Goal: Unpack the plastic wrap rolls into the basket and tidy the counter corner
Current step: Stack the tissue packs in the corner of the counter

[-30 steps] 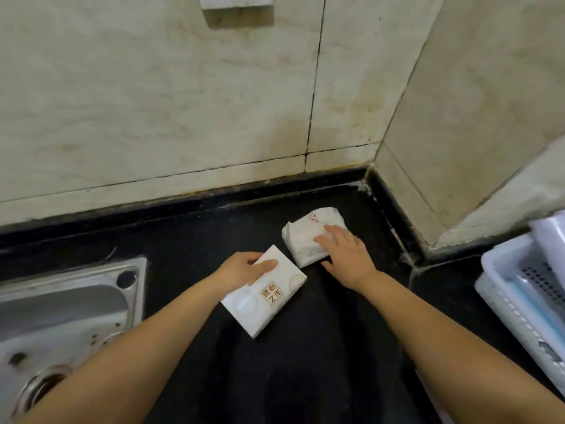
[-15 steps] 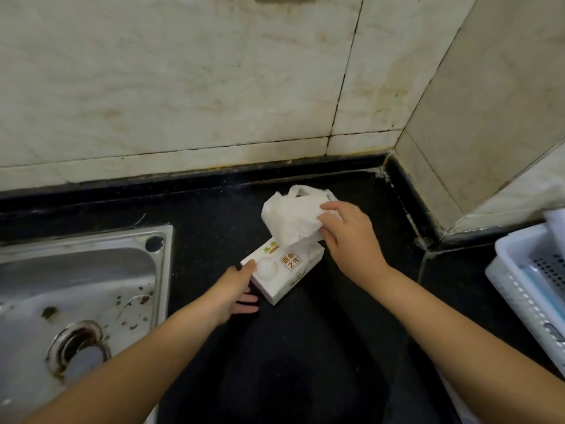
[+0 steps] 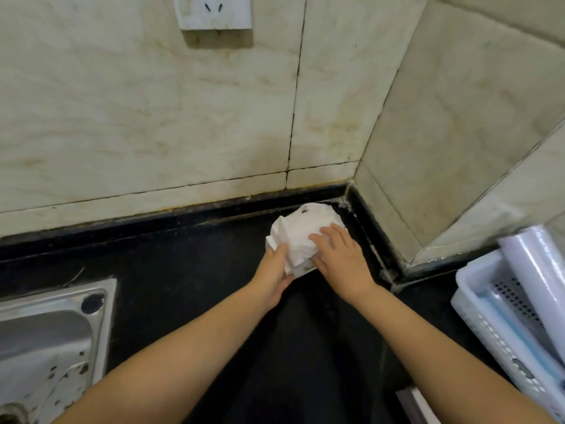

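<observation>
Two hands are on a little stack of white packs shoved right into the back corner of the black counter. On top is a crumpled white tissue pack in soft wrapping, and under it you can just see the edge of a white box peeking out at the front. The left hand is cupped against the left side of the stack, thumb up against the soft pack and fingers curled along the lower edge, so it's more bracing than pinching. The right hand lies palm down on the right side, fingers loosely spread and pressed flat on top of the soft pack; can't tell whether the thumb is tucked under anything. The stack sits close to the raised black lip where the counter meets the tiled wall, near the corner seam. Over on the far right there's a white plastic basket with perforated sides, and it's got plastic wrap rolls in it, one clear shiny roll leaning up out of the back end and at least one more lying along the bottom. On the left, a stainless sink with specks of grime, well apart from the hands. Up on the wall there's a white power outlet.
</observation>
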Action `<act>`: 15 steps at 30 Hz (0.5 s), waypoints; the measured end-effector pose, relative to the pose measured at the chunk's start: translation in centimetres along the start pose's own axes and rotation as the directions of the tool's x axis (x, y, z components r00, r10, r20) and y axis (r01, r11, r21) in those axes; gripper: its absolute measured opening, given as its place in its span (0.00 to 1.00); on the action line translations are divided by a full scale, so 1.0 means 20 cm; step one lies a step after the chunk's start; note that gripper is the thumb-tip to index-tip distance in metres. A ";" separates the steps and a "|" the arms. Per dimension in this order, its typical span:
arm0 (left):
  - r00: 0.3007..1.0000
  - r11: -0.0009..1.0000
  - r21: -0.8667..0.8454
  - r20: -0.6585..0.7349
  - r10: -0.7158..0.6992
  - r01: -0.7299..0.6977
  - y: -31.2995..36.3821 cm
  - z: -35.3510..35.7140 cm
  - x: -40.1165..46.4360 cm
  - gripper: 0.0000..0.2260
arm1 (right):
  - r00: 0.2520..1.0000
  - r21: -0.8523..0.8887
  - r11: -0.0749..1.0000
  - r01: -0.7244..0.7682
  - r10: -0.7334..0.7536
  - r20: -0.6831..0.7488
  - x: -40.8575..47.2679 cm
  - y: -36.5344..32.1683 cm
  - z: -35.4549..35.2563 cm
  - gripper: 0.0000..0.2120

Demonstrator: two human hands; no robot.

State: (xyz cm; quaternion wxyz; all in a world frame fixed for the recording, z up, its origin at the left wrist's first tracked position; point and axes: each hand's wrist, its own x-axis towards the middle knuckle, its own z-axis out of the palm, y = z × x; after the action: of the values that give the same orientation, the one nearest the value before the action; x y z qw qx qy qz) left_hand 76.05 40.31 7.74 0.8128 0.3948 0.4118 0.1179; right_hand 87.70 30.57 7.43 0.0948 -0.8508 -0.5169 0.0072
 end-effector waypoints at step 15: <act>0.987 0.986 0.090 0.082 0.136 -0.143 0.06 0.29 0.47 0.19 | 0.996 -0.014 0.997 -0.079 0.079 0.034 0.44 0.41 -0.04 0.24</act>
State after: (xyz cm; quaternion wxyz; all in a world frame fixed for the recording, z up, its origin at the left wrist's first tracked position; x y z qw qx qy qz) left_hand 86.47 42.83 5.24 0.7977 0.4652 0.3574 0.1398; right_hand 99.11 34.46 7.50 0.0802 -0.8709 -0.4844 0.0225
